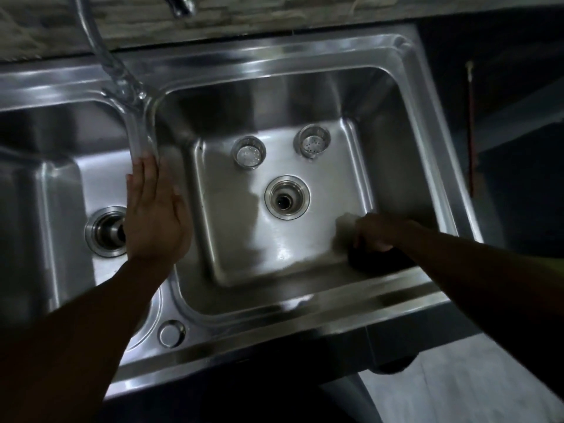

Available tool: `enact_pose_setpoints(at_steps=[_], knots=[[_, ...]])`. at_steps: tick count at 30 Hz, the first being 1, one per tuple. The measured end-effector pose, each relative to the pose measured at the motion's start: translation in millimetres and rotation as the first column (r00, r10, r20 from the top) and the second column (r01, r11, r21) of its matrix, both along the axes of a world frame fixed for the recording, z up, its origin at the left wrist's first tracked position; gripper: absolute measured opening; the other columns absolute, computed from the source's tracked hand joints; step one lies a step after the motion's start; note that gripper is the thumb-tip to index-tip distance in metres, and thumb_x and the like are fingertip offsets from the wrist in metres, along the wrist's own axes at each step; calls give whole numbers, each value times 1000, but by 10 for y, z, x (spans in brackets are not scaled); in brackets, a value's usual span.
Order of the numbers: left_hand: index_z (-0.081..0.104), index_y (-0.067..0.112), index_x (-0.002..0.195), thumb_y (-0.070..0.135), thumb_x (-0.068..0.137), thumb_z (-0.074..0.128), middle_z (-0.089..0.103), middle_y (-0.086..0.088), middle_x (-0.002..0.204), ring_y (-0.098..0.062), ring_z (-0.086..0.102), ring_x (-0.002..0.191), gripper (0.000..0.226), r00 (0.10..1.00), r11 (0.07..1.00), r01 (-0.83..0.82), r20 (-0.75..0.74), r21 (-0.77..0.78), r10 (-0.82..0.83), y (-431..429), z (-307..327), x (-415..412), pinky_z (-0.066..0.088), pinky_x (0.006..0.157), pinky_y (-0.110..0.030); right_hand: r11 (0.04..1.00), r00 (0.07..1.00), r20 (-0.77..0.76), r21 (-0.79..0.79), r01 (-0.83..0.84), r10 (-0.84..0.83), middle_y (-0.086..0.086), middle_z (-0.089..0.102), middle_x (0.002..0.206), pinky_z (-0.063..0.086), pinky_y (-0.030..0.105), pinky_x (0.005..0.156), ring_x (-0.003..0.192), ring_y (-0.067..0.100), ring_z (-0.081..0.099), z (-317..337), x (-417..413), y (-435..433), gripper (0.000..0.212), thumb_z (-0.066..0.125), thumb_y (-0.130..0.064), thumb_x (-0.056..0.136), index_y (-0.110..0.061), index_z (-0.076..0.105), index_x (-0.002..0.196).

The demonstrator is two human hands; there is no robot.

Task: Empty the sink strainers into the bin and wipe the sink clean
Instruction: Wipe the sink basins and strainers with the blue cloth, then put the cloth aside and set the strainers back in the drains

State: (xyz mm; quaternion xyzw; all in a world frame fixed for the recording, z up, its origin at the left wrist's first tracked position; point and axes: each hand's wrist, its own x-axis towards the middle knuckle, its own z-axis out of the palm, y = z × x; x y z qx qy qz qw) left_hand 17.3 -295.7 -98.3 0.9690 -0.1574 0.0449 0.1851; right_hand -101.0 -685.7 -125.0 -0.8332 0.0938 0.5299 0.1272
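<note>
Two small round steel strainer baskets stood upright on the floor of the right basin of a stainless steel double sink (pixel 406 87). The left strainer (pixel 248 152) and the right strainer (pixel 312 144) were near each other, apart, at the far side of the basin floor. Both were out of their drains. Just in front of them, between them and the near wall, was the open round drain hole (pixel 287 198) of the right basin, with nothing in it. The drain of the left basin (pixel 105 231) was also open, and partly hidden by the left hand.

The right hand (pixel 377 232) was low in the near right corner of the right basin. Its fingers were curled closed and pressed down on a dark thing (pixel 370 259), maybe a sponge or cloth; it was too dark and blurred to tell which. The basin floor beside this hand looked dull and smeared, and the middle of the floor was shiny.

The left hand (pixel 155 215) lay flat on the steel divider between the two basins. Its fingers were straight and together, and it held nothing.

A curved chrome tap (pixel 100 47) rose from the back rim of the sink, near the divider. Behind the sink ran a grey stone-pattern wall (pixel 274 16). A small round steel cap (pixel 171 333) sat on the front rim.
</note>
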Motion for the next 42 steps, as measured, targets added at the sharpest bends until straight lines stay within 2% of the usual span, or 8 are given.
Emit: enact_pose_setpoints(at_steps=[4,7,13,17,20,26,31,42], knots=[[23,-4,155,23,102,30,19,-26,163,-38,13,154,60,996,998,-2,-90,66,8,-46,125,-52,13,126,-52,963,964,148,192,191,-220,3,71,116,52,32,96,104,19,67,224,-124,111,40,76,-10,79,-26,73,117],[19,1,157,40,96,35,15,-29,163,-43,11,153,74,979,988,56,-204,143,-26,-156,320,-126,12,126,-54,780,797,200,436,449,-571,0,68,111,53,20,84,97,12,68,430,-178,440,42,75,1,75,-28,69,105],[44,19,149,62,84,55,53,-8,149,-28,50,136,78,830,872,487,-284,-50,-480,-522,590,-680,32,119,-47,546,637,148,679,490,-756,8,69,103,57,28,67,76,16,70,834,-140,1098,32,72,2,72,-23,70,92],[67,18,115,48,87,69,69,-1,116,-20,61,111,41,778,826,560,-300,-65,-551,-641,634,-750,36,112,-35,463,590,128,756,462,-797,14,71,104,56,32,71,76,16,68,989,-225,1142,32,71,3,70,-21,71,90],[63,24,91,40,89,68,60,6,85,-18,56,88,17,735,820,559,-385,-123,-559,-726,779,-775,37,83,-25,415,568,106,792,448,-816,9,74,92,58,40,75,78,19,69,1003,-409,1101,32,69,3,70,-21,69,91],[47,48,75,32,91,64,49,20,68,-1,49,64,29,636,798,572,-510,-192,-579,-1141,1148,-918,38,61,-25,739,604,540,662,127,-587,-2,52,114,46,12,85,99,0,53,880,-777,1007,62,89,-28,64,-20,55,115],[68,27,100,36,93,65,68,5,82,-9,57,72,12,600,744,656,-510,-128,-617,-1659,1366,-936,53,73,-42,793,544,624,593,138,-561,-16,60,100,50,23,74,87,3,60,995,-837,488,44,79,-32,74,-35,50,107],[71,27,108,37,91,69,73,7,89,-5,59,80,20,631,723,684,-416,-99,-655,-2700,1681,-1177,50,77,-29,934,422,856,353,-51,-300,2,72,103,57,31,82,89,14,68,1398,-1457,-1022,35,64,1,86,-15,68,116]])
